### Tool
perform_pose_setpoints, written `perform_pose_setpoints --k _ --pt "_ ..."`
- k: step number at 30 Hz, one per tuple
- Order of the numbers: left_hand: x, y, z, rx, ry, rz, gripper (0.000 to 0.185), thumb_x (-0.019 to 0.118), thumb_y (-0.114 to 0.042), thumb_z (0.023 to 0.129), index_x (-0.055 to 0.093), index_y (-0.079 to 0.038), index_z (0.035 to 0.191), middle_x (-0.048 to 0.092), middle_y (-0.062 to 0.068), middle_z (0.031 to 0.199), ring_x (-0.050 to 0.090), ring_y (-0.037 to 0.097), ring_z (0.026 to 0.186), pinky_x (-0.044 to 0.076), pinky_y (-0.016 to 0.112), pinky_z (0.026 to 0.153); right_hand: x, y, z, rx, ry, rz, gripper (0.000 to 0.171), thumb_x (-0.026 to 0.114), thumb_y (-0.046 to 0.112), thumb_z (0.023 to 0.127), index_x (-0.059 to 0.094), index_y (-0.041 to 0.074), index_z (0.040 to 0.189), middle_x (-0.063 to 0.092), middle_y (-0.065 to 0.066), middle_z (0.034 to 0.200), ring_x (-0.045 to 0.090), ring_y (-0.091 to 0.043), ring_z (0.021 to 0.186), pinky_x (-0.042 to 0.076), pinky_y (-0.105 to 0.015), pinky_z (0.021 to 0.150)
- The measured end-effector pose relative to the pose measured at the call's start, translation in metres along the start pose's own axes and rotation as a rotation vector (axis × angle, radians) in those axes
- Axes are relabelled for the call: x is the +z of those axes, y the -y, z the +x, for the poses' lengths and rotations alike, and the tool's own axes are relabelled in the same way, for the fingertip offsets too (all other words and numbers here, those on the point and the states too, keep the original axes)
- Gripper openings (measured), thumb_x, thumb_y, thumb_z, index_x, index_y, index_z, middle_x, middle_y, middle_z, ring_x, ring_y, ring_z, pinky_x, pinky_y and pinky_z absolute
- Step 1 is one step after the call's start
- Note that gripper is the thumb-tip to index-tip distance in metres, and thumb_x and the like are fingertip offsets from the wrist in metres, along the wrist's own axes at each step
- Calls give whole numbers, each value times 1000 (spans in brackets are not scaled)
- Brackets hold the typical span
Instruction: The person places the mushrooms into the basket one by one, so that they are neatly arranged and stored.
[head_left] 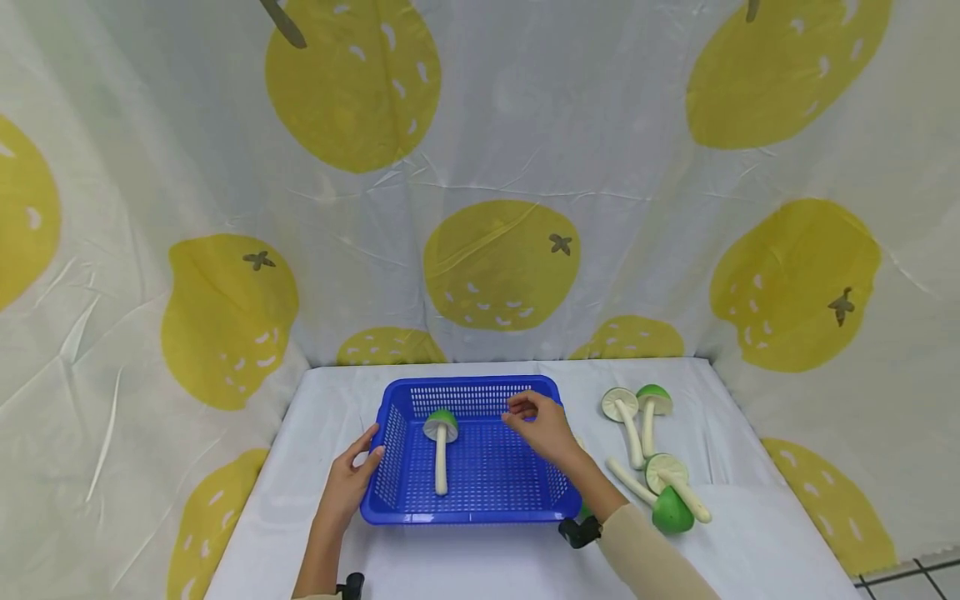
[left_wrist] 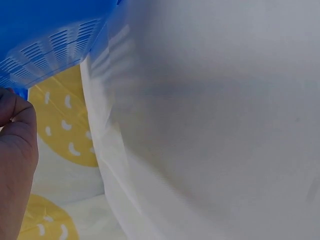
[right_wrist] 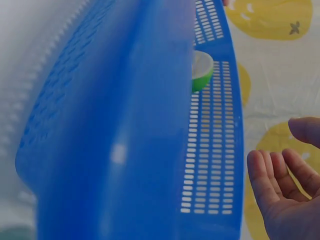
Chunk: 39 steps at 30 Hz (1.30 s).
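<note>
A blue plastic basket [head_left: 468, 517] with slotted walls stands on the white-covered table. One toy mushroom [head_left: 441, 458], with green cap and white stem, lies inside it on the left half. My left hand [head_left: 349, 479] grips the basket's left rim with thumb and fingers; in the left wrist view that hand shows only partly, at the left edge. Over the basket's right half is my right hand [head_left: 545, 429], its fingers loosely bent and holding nothing. The right wrist view shows the same hand [right_wrist: 287, 195] with fingers and thumb apart, beyond the slotted wall.
Right of the basket lie several more toy mushrooms, including an upper pair [head_left: 632, 433] and a lower crossed pair [head_left: 672, 510]. Another green cap [head_left: 586, 512] peeks out by the basket's right corner, partly hidden by my right arm. A lemon-print cloth [head_left: 502, 267] hangs behind and at both sides.
</note>
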<state>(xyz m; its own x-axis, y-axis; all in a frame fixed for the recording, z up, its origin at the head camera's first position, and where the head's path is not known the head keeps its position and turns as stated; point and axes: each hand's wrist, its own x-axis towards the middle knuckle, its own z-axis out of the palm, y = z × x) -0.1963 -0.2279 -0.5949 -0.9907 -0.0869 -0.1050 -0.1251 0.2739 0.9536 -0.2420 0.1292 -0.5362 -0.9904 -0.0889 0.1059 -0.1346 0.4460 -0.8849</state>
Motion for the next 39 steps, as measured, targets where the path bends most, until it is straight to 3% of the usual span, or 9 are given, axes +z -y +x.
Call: perform_pose_setpoints --k 12,18,30,39 --pt "-1 0 -1 7 0 -9 59 65 -39 102 47 -23 156 51 19 137 73 30 101 62 35 78 -30 -7 1 -31 -19 -60 31 78 21 92 71 6 118 72 -5 106 71 -21 98 56 -30 78" --pt "-1 -1 -1 6 -4 -12 59 65 -38 102 47 -23 156 50 18 136 73 31 104 62 34 79 -46 -12 0 -40 -32 -81 27 77 21 94 71 9 116 73 -8 108 71 -25 100 57 -31 80" --pt "1 -3 -2 22 -1 -21 60 65 -42 101 48 -23 155 50 16 137 67 38 119 61 35 82 -79 -27 -6 -33 -140 -122 29 77 18 93 70 1 115 73 -13 104 72 -27 97 60 -30 81" --pt "-1 0 -1 5 8 10 60 60 -36 105 43 -16 158 48 20 139 66 38 120 61 35 83 -102 -41 -11 -17 -152 -131 26 75 20 96 70 3 116 73 -14 105 71 -28 100 56 -18 80"
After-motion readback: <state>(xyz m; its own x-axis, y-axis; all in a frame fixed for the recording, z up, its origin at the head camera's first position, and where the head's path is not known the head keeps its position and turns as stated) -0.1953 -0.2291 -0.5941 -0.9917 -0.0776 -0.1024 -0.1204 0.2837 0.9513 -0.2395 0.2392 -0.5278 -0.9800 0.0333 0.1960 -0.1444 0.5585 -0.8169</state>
